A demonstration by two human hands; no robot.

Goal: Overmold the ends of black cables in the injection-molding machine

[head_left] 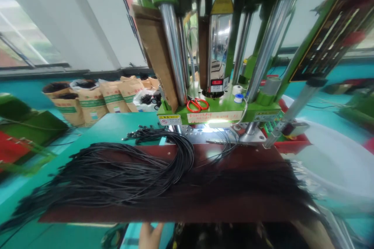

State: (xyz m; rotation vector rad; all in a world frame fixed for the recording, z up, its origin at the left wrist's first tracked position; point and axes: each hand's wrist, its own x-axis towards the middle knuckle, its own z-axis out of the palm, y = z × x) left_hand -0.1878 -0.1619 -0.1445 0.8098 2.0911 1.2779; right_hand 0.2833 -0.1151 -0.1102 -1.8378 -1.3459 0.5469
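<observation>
Near the bottom edge, my left hand [151, 235] shows just below the front edge of the brown board [117, 214], with two fingers apart and nothing visible between them. At the lower right, a blurred forearm [312, 233] reaches under the board's edge; its hand is hidden. A thick bundle of black cables [117, 175] lies over the left half of the board and curves back near the middle. More dark cables [248, 179], smeared by motion, stretch across the right half. A few thin cables [226, 148] run to the lit metal plate of the green press [175, 107].
Red-handled scissors [198, 105] and a blue-and-white spool [239, 98] sit on the press ledge. Steel columns [173, 52] rise above. A large white tub [336, 159] and a red tray [293, 144] stand right. Paper sacks [93, 105] stand at the back left.
</observation>
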